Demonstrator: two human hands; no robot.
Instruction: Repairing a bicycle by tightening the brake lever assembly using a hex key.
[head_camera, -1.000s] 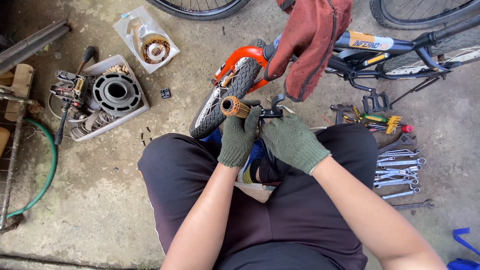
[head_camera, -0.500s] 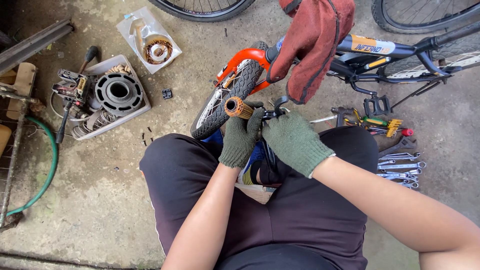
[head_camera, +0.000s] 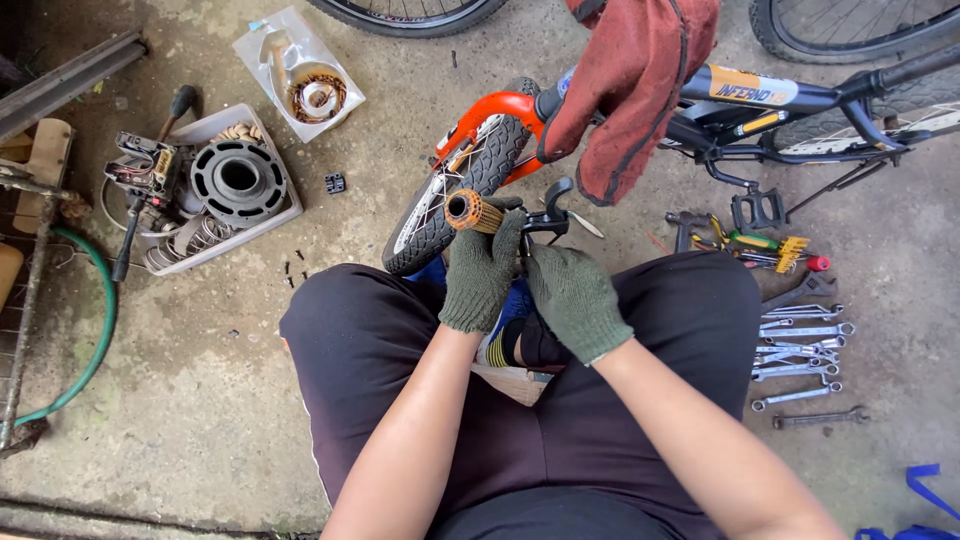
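A small bicycle with an orange fork lies upside down in front of me, its front wheel (head_camera: 455, 205) pointing toward my knees. My left hand (head_camera: 482, 272), in a dark green knit glove, is closed around the orange handlebar grip (head_camera: 470, 211). My right hand (head_camera: 576, 300), gloved the same way, is clamped on the bar right beside the black brake lever (head_camera: 553, 205). A red cloth (head_camera: 630, 85) hangs over the black frame (head_camera: 790, 105) above both hands.
Several wrenches (head_camera: 800, 345) lie in a row on the concrete to my right, with screwdrivers (head_camera: 765, 250) and a pedal (head_camera: 757, 210) near them. A tray of metal parts (head_camera: 215, 185), a bagged coil (head_camera: 305, 95) and a green hose (head_camera: 85, 330) are on the left.
The handlebar and both hands have shifted slightly up and right in view; the grip end now points more toward the wheel. Both grips stay closed.
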